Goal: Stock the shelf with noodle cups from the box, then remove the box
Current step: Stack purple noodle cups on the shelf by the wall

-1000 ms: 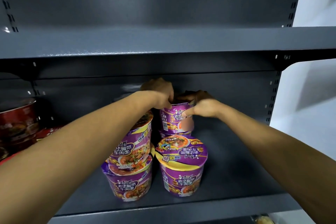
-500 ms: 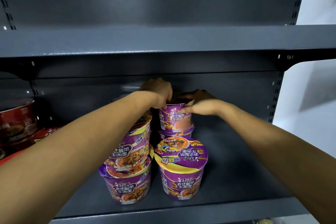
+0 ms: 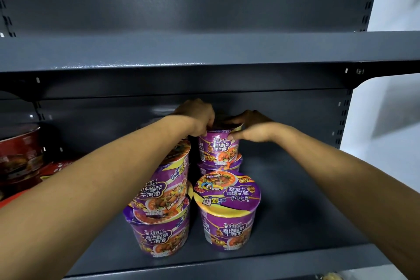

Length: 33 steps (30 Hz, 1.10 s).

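The back cup (image 3: pixel 219 150) sits deep on the shelf (image 3: pixel 306 200), stacked on a second cup (image 3: pixel 220 167), and it looks upright. Both hands are on its rim. The left hand (image 3: pixel 196 116) is curled over the near-left edge, and the right hand (image 3: pixel 254 130) comes in from the other side with its fingers (image 3: pixel 235 136) pinching the lip. Both sets of fingers are closed on this one cup, not spread. From where I stand I can't quite tell whether its full weight is down on the lid below, because the hands shade the join.

Just ahead of that pair stands the front cup (image 3: pixel 227 216) on its own, lid up. Beside it is the left stack (image 3: pixel 161 207), two high, with its upper cup leaning. The left forearm passes right over that one. Red cups (image 3: pixel 20 150) sit at the far left, well apart. The box is out of sight.

This looks like stocking in mid-run, with a cup being seated on the back tier. The next move calls for letting go evenly on both sides. The arms should then draw straight back, with the left one lifted clear of the leaning cup so it isn't knocked. After that comes another cup from the box, perhaps for the front cup's lid.
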Tool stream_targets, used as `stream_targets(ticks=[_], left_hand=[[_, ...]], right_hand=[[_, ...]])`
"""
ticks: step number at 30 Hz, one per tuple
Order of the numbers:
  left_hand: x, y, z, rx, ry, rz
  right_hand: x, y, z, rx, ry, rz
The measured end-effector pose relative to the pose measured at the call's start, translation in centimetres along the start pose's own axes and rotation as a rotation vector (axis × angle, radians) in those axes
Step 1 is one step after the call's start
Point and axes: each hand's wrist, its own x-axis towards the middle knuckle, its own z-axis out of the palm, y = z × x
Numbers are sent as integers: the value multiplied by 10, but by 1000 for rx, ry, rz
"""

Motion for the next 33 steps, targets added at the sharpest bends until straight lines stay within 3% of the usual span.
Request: stream_targets(ticks=[21, 33], left_hand=[[-6, 2, -4, -65, -3, -16], [-16, 7, -9, -67, -39, -54]], right_hand=[[-7, -7, -10, 94, 100, -11], [-9, -12, -9, 25, 70, -5]])
